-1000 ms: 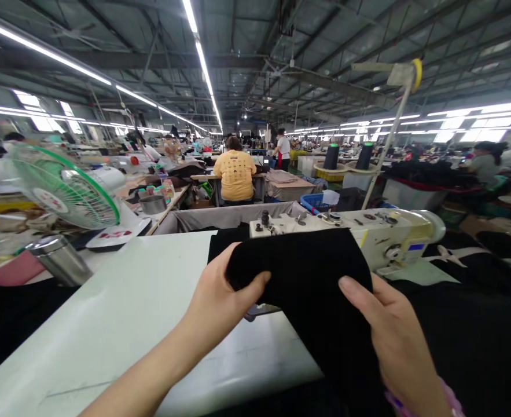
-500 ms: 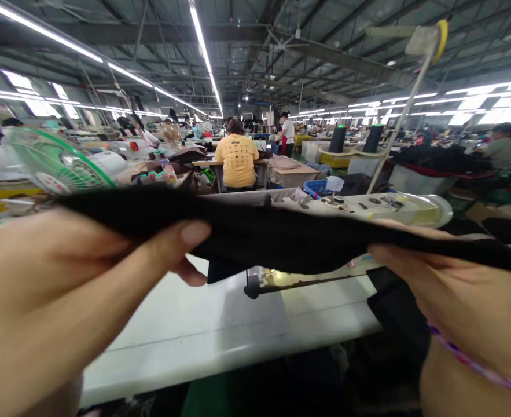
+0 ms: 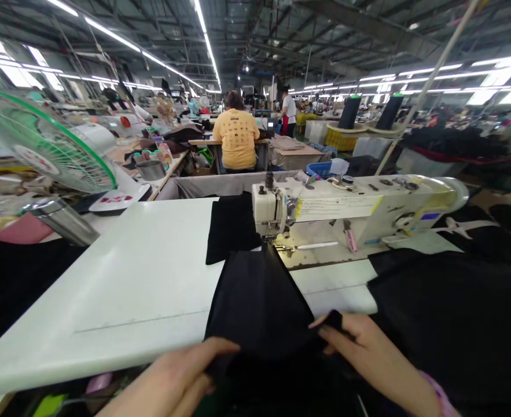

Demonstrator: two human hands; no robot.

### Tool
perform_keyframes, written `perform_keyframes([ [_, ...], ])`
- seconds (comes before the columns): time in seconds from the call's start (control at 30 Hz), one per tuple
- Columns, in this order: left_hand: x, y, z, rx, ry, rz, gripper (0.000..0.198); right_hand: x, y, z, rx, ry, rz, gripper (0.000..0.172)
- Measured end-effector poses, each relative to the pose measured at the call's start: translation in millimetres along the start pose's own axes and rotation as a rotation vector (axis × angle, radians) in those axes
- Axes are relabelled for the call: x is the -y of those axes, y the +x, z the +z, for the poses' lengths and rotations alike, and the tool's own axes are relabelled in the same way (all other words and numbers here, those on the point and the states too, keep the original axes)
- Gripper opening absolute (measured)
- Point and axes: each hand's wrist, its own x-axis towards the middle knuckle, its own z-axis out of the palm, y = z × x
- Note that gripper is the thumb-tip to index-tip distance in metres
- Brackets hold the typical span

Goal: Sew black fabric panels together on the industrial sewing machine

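A piece of black fabric point(image 3: 257, 301) lies on the white sewing table point(image 3: 142, 289), its far end under the needle of a cream sewing machine point(image 3: 346, 211). My left hand point(image 3: 177, 376) grips the near edge of the fabric at the table's front, thumb on top. My right hand point(image 3: 368, 353) pinches the fabric's near right corner between thumb and fingers. A second black piece point(image 3: 231, 226) lies flat behind the needle, to the left of the machine head.
A heap of black fabric point(image 3: 455, 313) covers the table's right side. A green-rimmed fan point(image 3: 42, 145) and a steel cup point(image 3: 62, 220) stand at the left. A person in a yellow shirt point(image 3: 238, 136) sits at a bench ahead. Thread cones point(image 3: 350, 113) stand behind the machine.
The fabric was held up stretched in front of my face; now it is down flat on the table with its far end at the needle, both hands low at the near edge.
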Motion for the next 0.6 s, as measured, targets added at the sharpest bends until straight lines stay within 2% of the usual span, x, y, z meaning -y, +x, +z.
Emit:
perform_keyframes([
  [0.07,4,34,-2.8,-0.027,0.061,-0.054,0.025,0,26,10,-0.074,0.005,0.041,0.034],
  [0.17,19,89,2.3,-0.073,0.290,-0.176,0.029,-2,72,22,-0.207,-0.161,-0.038,0.033],
  [0.23,33,119,10.5,-0.133,0.387,-0.223,0.028,-6,101,29,-0.283,-0.264,-0.084,0.030],
  [0.3,47,140,19.4,-0.180,0.383,-0.221,0.021,-10,125,37,-0.344,-0.309,-0.089,0.020],
  [0.4,61,155,29.6,-0.176,0.315,-0.191,0.009,-17,145,47,-0.394,-0.320,-0.053,0.004],
  [0.5,63,156,35.5,-0.161,0.228,-0.147,0.013,-23,151,52,-0.407,-0.291,-0.031,0.006],
  [0.6,57,149,37.0,-0.203,0.139,-0.110,0.015,-27,150,48,-0.406,-0.206,-0.045,0.006],
])
